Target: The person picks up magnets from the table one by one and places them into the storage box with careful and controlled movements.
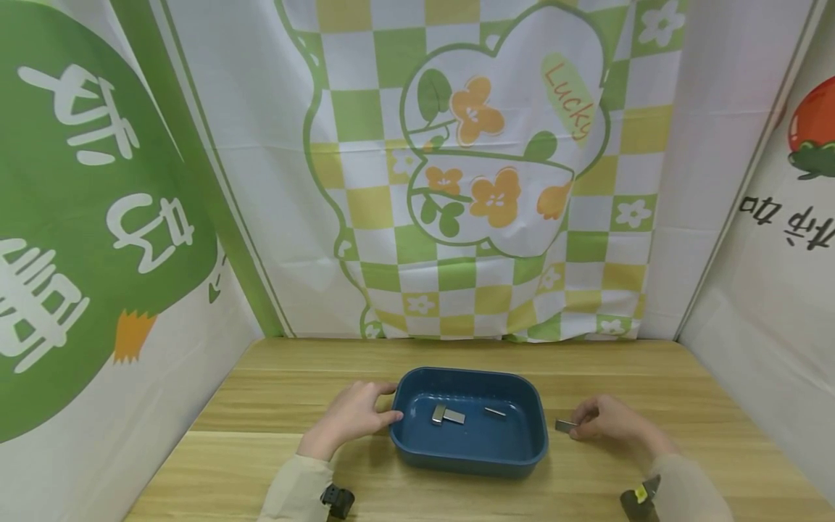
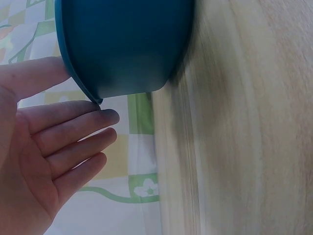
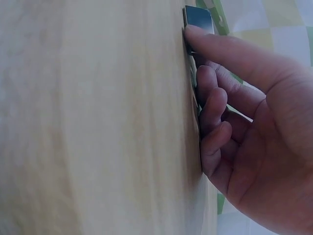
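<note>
A dark blue tray (image 1: 407,388) sits mid-table and holds three small grey metal pieces (image 1: 446,415). My left hand (image 1: 390,404) rests against the tray's left end, thumb on the rim and straight fingers along the wall. In the left wrist view the left hand (image 2: 83,93) shows its thumb and index tip touching the tray's rim (image 2: 78,78). To the right of the tray, my right hand (image 1: 577,426) pinches another small metal piece (image 1: 564,425) that lies on the wood. In the right wrist view the metal piece (image 3: 198,17) sits at a fingertip, and the other fingers (image 3: 210,112) curl against the table.
The wooden table (image 1: 261,406) is closed in by printed cloth walls on the left, back and right. Bare wood lies in front of the tray and on both sides of it. Small cameras sit on both wrists at the near edge.
</note>
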`<action>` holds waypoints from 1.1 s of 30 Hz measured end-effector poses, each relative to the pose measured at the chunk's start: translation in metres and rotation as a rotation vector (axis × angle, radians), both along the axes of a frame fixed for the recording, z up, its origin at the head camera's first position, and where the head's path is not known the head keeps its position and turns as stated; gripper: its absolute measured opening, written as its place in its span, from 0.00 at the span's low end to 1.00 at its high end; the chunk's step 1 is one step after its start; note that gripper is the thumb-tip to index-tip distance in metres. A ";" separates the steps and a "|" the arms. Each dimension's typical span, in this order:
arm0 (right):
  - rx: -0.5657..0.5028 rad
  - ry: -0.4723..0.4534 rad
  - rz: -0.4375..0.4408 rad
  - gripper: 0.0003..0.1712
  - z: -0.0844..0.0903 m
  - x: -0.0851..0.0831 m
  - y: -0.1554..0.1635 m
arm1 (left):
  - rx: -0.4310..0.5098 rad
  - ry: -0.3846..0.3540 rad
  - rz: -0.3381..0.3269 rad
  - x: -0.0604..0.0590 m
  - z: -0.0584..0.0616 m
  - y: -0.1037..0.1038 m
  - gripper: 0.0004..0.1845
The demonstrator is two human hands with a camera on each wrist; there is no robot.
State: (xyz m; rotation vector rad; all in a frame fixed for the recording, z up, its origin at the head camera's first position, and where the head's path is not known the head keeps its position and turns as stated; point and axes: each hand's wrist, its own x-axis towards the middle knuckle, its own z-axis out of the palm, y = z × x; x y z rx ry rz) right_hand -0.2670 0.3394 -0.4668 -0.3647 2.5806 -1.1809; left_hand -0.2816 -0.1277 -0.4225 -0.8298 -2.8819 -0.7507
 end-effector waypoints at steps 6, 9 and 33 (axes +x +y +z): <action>0.031 0.025 0.021 0.14 0.000 -0.001 0.001 | 0.002 0.000 -0.003 0.001 0.001 0.000 0.27; 0.031 0.016 0.007 0.14 -0.001 -0.001 0.002 | 0.004 -0.003 0.001 0.001 0.001 0.000 0.28; -0.074 -0.006 -0.042 0.13 -0.005 0.003 0.004 | -0.011 0.009 -0.003 0.000 0.000 0.000 0.28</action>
